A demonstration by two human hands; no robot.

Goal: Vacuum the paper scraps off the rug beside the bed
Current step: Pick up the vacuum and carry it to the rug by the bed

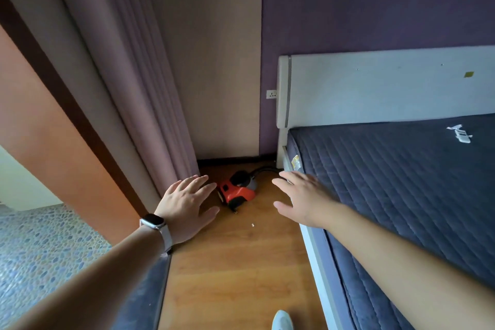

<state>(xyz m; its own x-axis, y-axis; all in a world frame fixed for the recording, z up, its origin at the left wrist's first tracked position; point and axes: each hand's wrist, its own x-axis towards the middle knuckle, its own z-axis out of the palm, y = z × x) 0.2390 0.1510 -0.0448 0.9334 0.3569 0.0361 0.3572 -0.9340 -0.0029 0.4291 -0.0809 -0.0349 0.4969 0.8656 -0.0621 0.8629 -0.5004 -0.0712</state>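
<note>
The person's two bare arms reached forward over a wooden floor point(235, 262) that ran in a narrow strip between a pinkish curtain point(120, 75) on the left and a bed point(313, 249) on the right. The left hand point(184, 203) was spread wide, palm down, fingers straight and apart, holding nothing; a watch point(152, 221) with a pale strap sat on its wrist. The right hand point(302, 195) was likewise flat and wide, fingers extended and gripping nothing, and it hung over the near edge of the bed's dark blue quilted mattress point(401, 195).

Between the two hands and farther off, a red vacuum cleaner point(237, 189) stood on the floor in the far corner, just beside the foot of the curtain. Neither hand touched it. A black hose point(263, 169) curved from its far end toward the bed.

One small white paper scrap point(252, 225) lay on the bare floor, nearer than the vacuum cleaner and between the hands. More white scraps point(459, 134) lay on the mattress, far right, below the pale headboard point(375, 88).

A wall socket point(271, 94) sat on the purple wall just left of the headboard. The toe of a light shoe point(281, 320) showed at the near edge.
</note>
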